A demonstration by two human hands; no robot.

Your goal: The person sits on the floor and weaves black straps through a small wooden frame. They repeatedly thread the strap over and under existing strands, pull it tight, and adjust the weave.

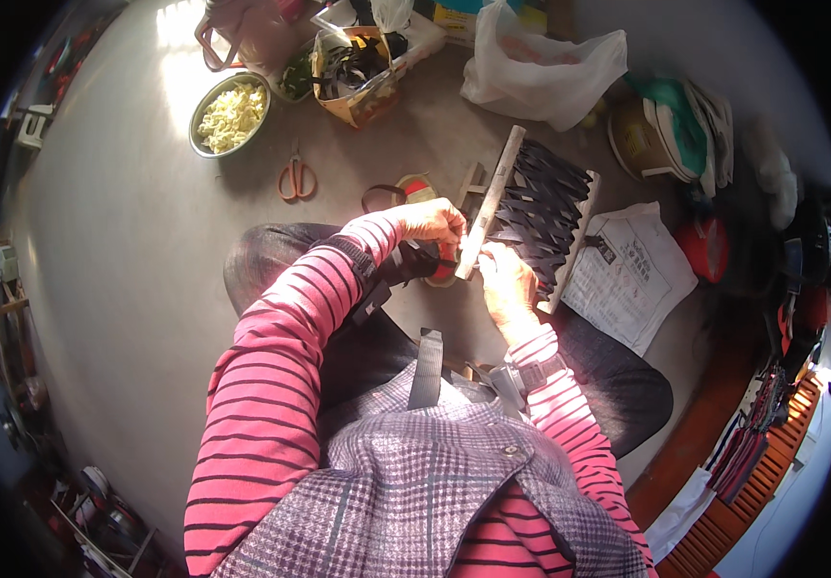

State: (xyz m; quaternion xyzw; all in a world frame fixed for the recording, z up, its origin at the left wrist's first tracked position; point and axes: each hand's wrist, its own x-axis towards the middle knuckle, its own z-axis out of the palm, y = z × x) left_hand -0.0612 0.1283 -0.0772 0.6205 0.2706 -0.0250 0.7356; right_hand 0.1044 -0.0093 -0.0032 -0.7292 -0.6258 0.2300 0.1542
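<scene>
A wooden frame, perhaps a small stool, stands tilted in front of my crossed legs. Dark flat strips criss-cross between its two rails. My left hand is at the outer side of the left rail, fingertips pinched close to the wood. Whether a strip end is between those fingers is too small to tell. At the near end of the same rail, on its inner side, my right hand grips the frame, its palm beside the strips. Orange-handled scissors lie on the floor to the left.
Beyond the scissors sit a bowl of pale yellow shreds and a container of loose black strips. A white plastic bag and a bucket stand at the far right. A printed white sack lies right of the frame. A sandal is behind my left hand.
</scene>
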